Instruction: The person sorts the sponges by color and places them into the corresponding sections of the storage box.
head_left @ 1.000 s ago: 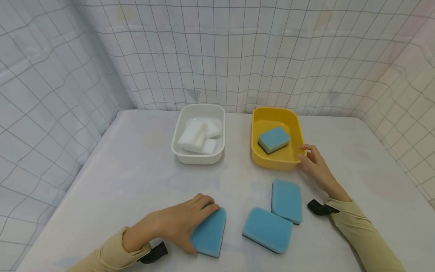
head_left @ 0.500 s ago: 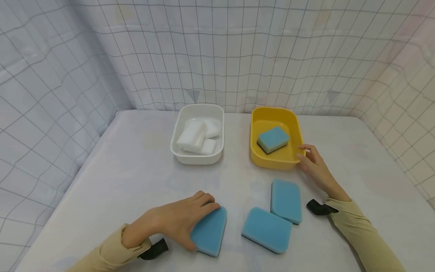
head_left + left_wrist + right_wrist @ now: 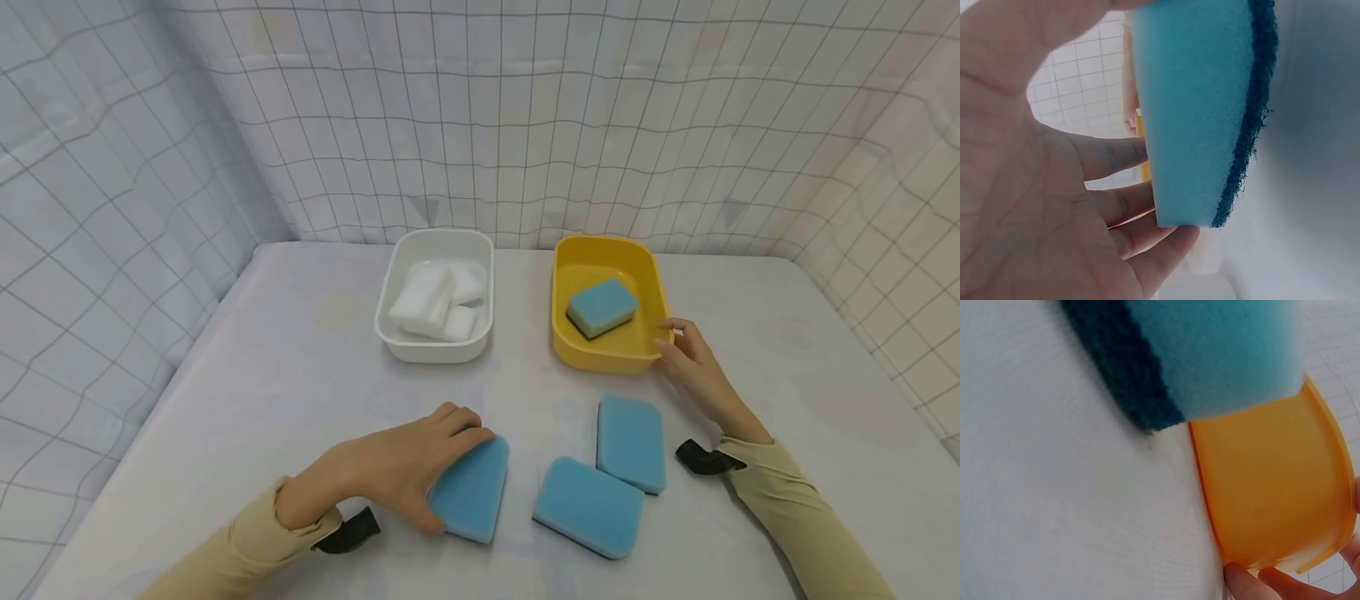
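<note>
My left hand (image 3: 408, 467) grips a blue sponge (image 3: 474, 492) by its edges, thumb on the near side and fingers on the far side. The left wrist view shows the dark scouring layer (image 3: 1250, 125) of this sponge facing the table; whether it touches the surface I cannot tell. At the right, my right hand (image 3: 697, 367) holds the near right corner of a yellow bin (image 3: 600, 360), thumb outside and fingertips at the rim. One blue sponge (image 3: 602, 307) lies tilted inside that bin. Two more, a lower sponge (image 3: 588, 507) and an upper sponge (image 3: 632, 443), lie touching between the hands.
Left of the yellow bin stands a white bin (image 3: 438, 353) with several white blocks (image 3: 423, 298) in it. Grid-patterned curtains (image 3: 510, 125) enclose the white table (image 3: 300, 350) at the back and both sides.
The left hand has shifted slightly away from me and to the right, and its sponge has moved with it. My right hand stays on the yellow bin.
</note>
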Tool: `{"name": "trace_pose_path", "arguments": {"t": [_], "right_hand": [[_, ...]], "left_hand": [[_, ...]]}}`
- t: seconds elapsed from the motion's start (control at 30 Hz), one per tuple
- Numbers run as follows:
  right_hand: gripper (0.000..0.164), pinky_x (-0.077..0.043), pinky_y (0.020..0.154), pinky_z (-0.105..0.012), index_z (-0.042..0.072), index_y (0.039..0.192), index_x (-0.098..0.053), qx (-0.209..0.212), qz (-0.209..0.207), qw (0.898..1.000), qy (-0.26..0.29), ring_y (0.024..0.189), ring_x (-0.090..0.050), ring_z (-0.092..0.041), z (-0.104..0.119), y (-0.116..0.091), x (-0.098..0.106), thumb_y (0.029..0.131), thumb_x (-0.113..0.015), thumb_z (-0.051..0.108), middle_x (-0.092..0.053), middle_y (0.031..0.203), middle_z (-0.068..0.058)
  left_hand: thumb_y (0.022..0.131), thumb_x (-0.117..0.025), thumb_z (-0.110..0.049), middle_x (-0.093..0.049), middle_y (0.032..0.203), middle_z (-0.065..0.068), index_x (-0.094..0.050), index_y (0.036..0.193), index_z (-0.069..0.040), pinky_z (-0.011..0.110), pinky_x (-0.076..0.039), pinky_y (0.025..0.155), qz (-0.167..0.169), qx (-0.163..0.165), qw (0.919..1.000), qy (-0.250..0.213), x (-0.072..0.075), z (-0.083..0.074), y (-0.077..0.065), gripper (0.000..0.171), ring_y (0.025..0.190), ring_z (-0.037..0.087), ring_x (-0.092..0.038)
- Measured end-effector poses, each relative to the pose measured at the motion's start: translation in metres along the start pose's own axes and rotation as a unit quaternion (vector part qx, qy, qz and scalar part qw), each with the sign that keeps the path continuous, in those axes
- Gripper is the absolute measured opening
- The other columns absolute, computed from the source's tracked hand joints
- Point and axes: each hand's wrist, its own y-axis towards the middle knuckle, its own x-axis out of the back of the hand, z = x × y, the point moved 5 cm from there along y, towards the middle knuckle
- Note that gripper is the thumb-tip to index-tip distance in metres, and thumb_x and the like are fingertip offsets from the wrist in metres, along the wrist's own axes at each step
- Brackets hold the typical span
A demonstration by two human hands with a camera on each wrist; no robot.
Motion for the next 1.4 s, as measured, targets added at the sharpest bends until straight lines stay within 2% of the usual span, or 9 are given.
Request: {"name": "trace_pose_path", "arguments": {"t": [0.17,0.57,0.97,1.2,1.4], "right_hand": [[0.035,-0.046,0.078,-0.011,0.014,0.131,-0.03,-0.007,-0.001,1.0,-0.007,0.096,-0.05,0.004,-0.001,0.001,0.0,0.1,-0.042,0.027,-0.038,0.132,-0.026],[0.042,-0.045,0.083,-0.009,0.014,0.133,-0.028,-0.026,0.005,1.0,-0.009,0.106,-0.049,-0.001,-0.002,0.003,-0.001,0.099,-0.043,0.033,-0.033,0.141,-0.028],[0.043,-0.045,0.084,-0.009,0.01,0.134,-0.026,-0.02,0.006,1.0,0.007,0.108,-0.049,0.0,-0.003,0.003,0.001,0.1,-0.042,0.032,-0.032,0.14,-0.029],[0.04,-0.045,0.083,-0.009,0.014,0.133,-0.028,-0.025,0.005,1.0,0.003,0.108,-0.049,-0.001,-0.002,0.002,0.001,0.1,-0.042,0.032,-0.032,0.142,-0.029],[0.043,-0.045,0.083,-0.009,0.012,0.134,-0.027,-0.025,0.006,1.0,0.003,0.11,-0.048,-0.003,-0.004,0.002,0.003,0.099,-0.043,0.033,-0.029,0.144,-0.028]], "left_hand": [[0.068,-0.076,-0.034,-0.037,0.133,0.003,-0.032,0.141,-0.01,0.028,-0.042,0.098,-0.004,0.007,1.0,-0.004,0.005,0.003,0.006,0.089,0.118,0.013,-0.035],[0.068,-0.074,-0.036,-0.038,0.131,0.004,-0.031,0.142,-0.009,0.03,-0.042,0.097,-0.02,0.008,0.9998,0.002,0.011,0.009,0.021,0.089,0.115,0.014,-0.035],[0.068,-0.074,-0.035,-0.039,0.132,0.006,-0.032,0.141,-0.008,0.031,-0.041,0.096,-0.026,0.003,0.9996,0.013,0.017,0.01,0.036,0.089,0.115,0.016,-0.035],[0.067,-0.074,-0.034,-0.039,0.131,0.007,-0.033,0.141,-0.006,0.031,-0.042,0.095,-0.035,-0.005,0.999,0.026,0.022,0.01,0.045,0.089,0.115,0.017,-0.037],[0.068,-0.074,-0.035,-0.039,0.132,0.008,-0.032,0.141,-0.006,0.031,-0.042,0.096,-0.035,-0.007,0.9989,0.029,0.026,0.011,0.052,0.089,0.115,0.018,-0.037]]}}
